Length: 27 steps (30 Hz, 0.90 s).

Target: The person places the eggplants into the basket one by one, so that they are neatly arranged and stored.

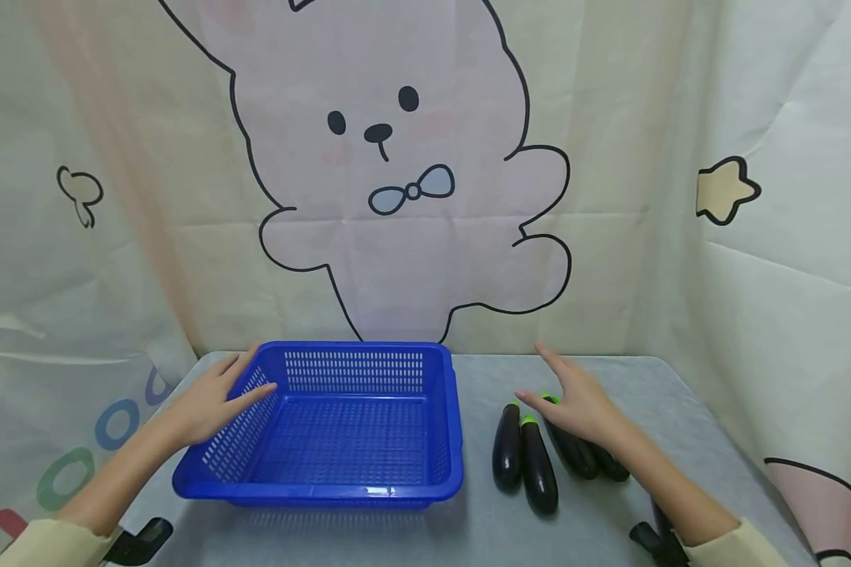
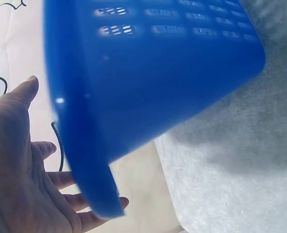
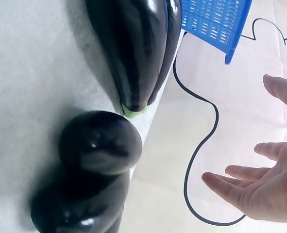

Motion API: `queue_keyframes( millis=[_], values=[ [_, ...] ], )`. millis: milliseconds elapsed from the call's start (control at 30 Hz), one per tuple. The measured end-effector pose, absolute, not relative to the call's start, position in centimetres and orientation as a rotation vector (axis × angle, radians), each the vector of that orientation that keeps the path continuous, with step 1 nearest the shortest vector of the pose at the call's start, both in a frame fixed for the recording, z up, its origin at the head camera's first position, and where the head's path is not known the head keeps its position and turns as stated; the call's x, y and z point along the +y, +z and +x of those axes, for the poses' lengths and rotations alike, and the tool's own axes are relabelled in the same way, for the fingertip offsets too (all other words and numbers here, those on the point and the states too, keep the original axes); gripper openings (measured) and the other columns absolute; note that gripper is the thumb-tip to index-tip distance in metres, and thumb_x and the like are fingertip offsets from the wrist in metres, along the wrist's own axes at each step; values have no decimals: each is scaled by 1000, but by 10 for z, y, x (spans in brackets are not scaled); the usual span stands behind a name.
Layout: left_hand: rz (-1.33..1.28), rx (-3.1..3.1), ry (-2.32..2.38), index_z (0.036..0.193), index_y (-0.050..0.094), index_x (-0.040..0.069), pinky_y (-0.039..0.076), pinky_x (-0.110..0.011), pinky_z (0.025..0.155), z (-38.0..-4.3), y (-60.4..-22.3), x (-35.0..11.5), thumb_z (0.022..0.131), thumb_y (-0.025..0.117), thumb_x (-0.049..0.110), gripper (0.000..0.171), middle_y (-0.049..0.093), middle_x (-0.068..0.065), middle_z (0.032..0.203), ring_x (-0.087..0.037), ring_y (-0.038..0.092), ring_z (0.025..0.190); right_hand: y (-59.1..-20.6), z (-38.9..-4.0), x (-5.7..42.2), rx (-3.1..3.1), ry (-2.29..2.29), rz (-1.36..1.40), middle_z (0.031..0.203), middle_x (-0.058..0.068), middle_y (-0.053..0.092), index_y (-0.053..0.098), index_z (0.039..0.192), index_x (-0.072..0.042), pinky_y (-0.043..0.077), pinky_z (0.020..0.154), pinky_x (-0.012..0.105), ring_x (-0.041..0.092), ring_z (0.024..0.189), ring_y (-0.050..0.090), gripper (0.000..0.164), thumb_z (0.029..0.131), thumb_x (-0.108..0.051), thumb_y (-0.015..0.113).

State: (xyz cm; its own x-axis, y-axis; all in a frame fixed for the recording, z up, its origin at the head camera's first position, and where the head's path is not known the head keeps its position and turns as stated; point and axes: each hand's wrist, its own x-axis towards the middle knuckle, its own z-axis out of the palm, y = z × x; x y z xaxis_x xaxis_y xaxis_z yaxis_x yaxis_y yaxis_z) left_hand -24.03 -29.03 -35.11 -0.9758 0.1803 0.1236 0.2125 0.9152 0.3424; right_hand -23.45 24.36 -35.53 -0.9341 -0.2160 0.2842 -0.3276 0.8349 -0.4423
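Note:
A blue plastic basket (image 1: 312,493) with slotted walls stands on the table, left of the middle. My left hand (image 1: 213,402) hovers at the basket's left rim with its fingers spread; whether it touches the rim I cannot tell. To the right of the basket, two dark eggplants (image 1: 539,468) with green stem ends lie side by side. More eggplants (image 1: 574,453) lie just beyond, partly hidden by my right hand (image 1: 577,402). That hand is held above them, its fingers extended and nothing in it. In the right wrist view, the eggplants (image 3: 104,141) sit apart from its fingers.
A grey cloth covers the table (image 1: 482,535). Behind it hangs a pale curtain (image 1: 610,276) with a cartoon animal drawn on it, and similar sheets close off both sides. Black devices (image 1: 145,543) show near both wrists.

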Motion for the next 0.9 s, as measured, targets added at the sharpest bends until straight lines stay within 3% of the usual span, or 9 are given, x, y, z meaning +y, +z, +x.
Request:
queue_keyframes(
  millis=[400, 700, 900],
  values=[
    [-310, -2930, -671, 163, 23, -6, 37, -85, 99, -241, -361, -302, 108, 47, 49, 82, 34, -43, 156, -67, 36, 139, -371, -237, 239, -2787, 782, 444, 157, 30, 47, 38, 161, 2, 46, 106, 70, 52, 134, 56, 83, 99, -40, 74],
    [-287, -2817, -820, 160, 29, -9, 54, -72, 92, -242, -375, -308, 109, 50, 38, 72, 48, -41, 147, -60, 59, 121, -381, -238, 235, -2807, 839, 411, 156, 32, 47, 38, 160, 3, 52, 101, 66, 53, 124, 62, 83, 99, -40, 74],
    [-279, -2769, -879, 158, 32, -10, 51, -74, 95, -240, -382, -312, 111, 49, 31, 65, 49, -42, 145, -61, 57, 123, -386, -241, 232, -2838, 902, 378, 149, 36, 52, 37, 160, 2, 55, 97, 65, 55, 122, 63, 84, 98, -38, 75]
  ],
)
